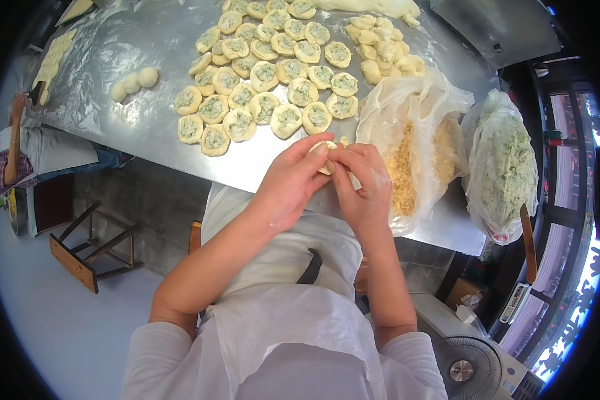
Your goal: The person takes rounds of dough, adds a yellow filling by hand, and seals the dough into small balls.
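Note:
Just over the near edge of the steel worktable [180,162], my left hand [292,177] and my right hand [365,180] meet around a small piece of dough [325,146]. Fingers of both hands press its rim, and they hide much of it. Beyond them, many flattened dough rounds [286,120] topped with pale green-flecked filling lie in loose rows. Right of my right hand stands an open plastic bag [380,107] holding an orange-brown crumbly filling [404,170]. A heap of plain dough pieces [380,47] sits behind this bag.
Another bag of green filling [505,160] stands at the right, a flat wooden handle [528,245] beside it. Three dough balls [132,85] rest on the left. A co-worker's arm [14,145] reaches the table's far left, near dough strips [55,57]. A wooden stool [90,250] lies tipped below.

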`<state>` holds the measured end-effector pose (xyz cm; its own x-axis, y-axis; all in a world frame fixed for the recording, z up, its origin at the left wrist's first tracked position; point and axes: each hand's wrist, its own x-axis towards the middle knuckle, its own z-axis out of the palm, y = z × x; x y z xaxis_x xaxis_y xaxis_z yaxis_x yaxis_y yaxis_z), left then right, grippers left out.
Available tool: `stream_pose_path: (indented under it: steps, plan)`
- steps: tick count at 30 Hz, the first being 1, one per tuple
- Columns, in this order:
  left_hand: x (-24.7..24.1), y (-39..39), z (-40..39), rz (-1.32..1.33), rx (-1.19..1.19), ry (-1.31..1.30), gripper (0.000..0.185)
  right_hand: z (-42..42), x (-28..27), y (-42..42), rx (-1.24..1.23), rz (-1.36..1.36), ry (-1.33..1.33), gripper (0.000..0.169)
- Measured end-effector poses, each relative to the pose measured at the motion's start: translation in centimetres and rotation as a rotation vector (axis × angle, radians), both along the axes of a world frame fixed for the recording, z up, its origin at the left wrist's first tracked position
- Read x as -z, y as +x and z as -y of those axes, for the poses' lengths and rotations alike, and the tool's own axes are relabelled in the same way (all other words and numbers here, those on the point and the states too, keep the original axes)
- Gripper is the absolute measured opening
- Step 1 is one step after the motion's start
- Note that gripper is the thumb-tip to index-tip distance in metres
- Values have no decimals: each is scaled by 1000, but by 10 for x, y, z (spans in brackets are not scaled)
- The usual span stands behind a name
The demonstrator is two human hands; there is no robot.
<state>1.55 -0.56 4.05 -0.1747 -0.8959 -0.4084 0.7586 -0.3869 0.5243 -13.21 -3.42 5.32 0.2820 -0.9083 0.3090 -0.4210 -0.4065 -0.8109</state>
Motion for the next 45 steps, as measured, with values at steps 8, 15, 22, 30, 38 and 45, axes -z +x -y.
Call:
stream_pose_path:
  steps: [8,15,22,30,38,45]
  plan:
    - [-10,9,3,-74,3,28,42,9,-15,2,-143,-200,-78,68]
    - [-33,14,1,148,65,75,42,25,-3,17,-336,-246,-271,64]
    - [-50,51,-11,291,316,8,45,11,-3,32,-375,-22,65,58]
    - [-41,56,-28,-26,52,-19,46,10,-3,56,-231,-31,-156,20]
    - [-15,46,-27,46,-124,-126,42,5,-23,77,-238,325,379,60]
    - [-10,50,-31,173,57,-38,49,13,-26,60,-411,29,288,48]
